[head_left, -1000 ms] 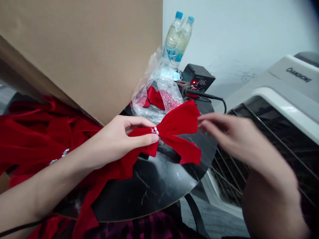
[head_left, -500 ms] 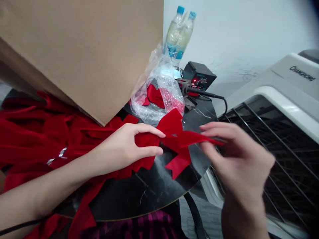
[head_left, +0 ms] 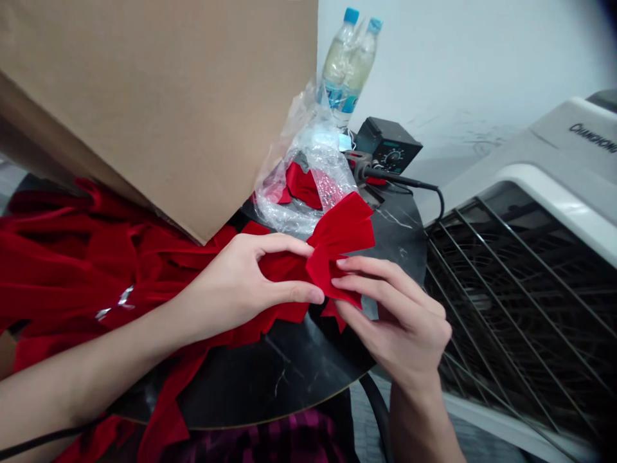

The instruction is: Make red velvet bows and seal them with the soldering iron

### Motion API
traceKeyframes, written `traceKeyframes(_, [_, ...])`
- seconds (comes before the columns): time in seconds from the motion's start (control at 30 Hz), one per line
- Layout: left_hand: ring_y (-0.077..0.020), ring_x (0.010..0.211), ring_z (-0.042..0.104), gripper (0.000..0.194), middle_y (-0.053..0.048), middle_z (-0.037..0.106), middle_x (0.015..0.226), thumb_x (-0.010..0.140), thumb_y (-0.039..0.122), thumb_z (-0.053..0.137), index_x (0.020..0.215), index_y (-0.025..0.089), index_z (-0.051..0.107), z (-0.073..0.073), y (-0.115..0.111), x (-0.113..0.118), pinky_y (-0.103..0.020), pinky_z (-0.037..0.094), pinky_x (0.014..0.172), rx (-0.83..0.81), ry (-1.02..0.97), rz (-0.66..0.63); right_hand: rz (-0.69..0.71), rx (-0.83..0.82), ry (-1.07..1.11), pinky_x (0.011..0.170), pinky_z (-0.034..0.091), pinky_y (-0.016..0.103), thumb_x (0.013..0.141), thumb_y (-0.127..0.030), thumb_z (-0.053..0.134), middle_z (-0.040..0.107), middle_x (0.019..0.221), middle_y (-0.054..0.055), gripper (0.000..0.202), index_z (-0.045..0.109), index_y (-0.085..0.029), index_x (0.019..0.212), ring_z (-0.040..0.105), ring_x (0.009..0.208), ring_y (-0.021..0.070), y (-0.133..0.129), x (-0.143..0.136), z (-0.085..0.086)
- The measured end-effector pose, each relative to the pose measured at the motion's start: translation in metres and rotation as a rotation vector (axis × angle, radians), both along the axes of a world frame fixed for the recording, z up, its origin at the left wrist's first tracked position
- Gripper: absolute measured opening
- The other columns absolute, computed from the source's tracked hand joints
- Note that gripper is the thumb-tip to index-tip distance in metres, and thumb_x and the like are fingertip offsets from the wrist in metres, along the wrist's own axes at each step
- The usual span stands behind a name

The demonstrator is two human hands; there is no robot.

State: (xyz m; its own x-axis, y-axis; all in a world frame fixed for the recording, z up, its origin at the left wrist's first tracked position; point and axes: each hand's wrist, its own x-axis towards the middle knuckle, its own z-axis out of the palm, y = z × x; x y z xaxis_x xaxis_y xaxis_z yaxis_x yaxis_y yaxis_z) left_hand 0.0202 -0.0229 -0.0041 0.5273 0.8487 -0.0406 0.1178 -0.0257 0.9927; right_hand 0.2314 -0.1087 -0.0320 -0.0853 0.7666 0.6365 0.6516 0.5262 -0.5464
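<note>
A red velvety ribbon bow [head_left: 341, 226] is held between my two hands above the dark round table [head_left: 294, 379]. My left hand [head_left: 245, 280] grips it around its middle from the left, thumb below and index finger above. From the right, my right hand [head_left: 400, 308] pinches a ribbon tail of the same bow between thumb and fingers, close beside the left fingertips. Part of the bow is hidden behind the hands. Under and behind my left forearm spreads a heap of red ribbon [head_left: 96, 257], with a shiny silvery tie [head_left: 118, 302] on it.
A large cardboard box [head_left: 193, 103] stands over the heap. Behind the bow lies a clear plastic bag [head_left: 289, 218] with red pieces inside. Farther back are two bottles [head_left: 344, 71], a black control box [head_left: 390, 145] and a soldering iron [head_left: 395, 177]. A heater-like appliance [head_left: 540, 161] stands right.
My right hand has moved left, bringing the ribbon tail in to the bow's middle. The bow's upper loop has shifted up and right. My left hand stays nearly in place.
</note>
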Motion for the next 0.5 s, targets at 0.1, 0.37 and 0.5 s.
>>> traceKeyframes(0.1, [-0.026,0.097,0.076,0.019,-0.001,0.083,0.098,0.076,0.037,0.09,0.089,0.025,0.084,-0.001,-0.001,0.001,-0.036,0.057,0.094,-0.048,-0.016,-0.058,0.05,0.095,-0.065,0.093,0.064,0.042,0.082,-0.008,0.084,0.077,0.122,0.008,0.042,0.076,-0.026,0.119,0.075,0.107,0.0247,0.0,0.003,-0.001])
traceKeyframes(0.37, [-0.0251,0.107,0.074,0.011,-0.001,0.082,0.095,0.076,0.029,0.09,0.082,0.023,0.083,0.002,-0.001,0.0,-0.033,0.057,0.099,0.092,0.011,0.047,-0.125,-0.338,0.34,0.062,0.064,0.027,0.088,-0.026,0.084,0.077,0.107,0.004,0.037,0.074,-0.028,0.123,0.072,0.071,0.0148,-0.007,-0.011,0.001])
traceKeyframes(0.5, [-0.0242,0.103,0.075,0.019,-0.002,0.082,0.097,0.071,0.03,0.093,0.087,0.024,0.084,0.002,-0.003,0.001,-0.032,0.058,0.095,0.056,-0.033,0.085,-0.099,-0.408,0.464,0.038,0.05,0.018,0.092,-0.02,0.078,0.074,0.074,-0.004,0.015,0.075,-0.027,0.105,0.064,0.045,0.0099,-0.012,-0.014,0.006])
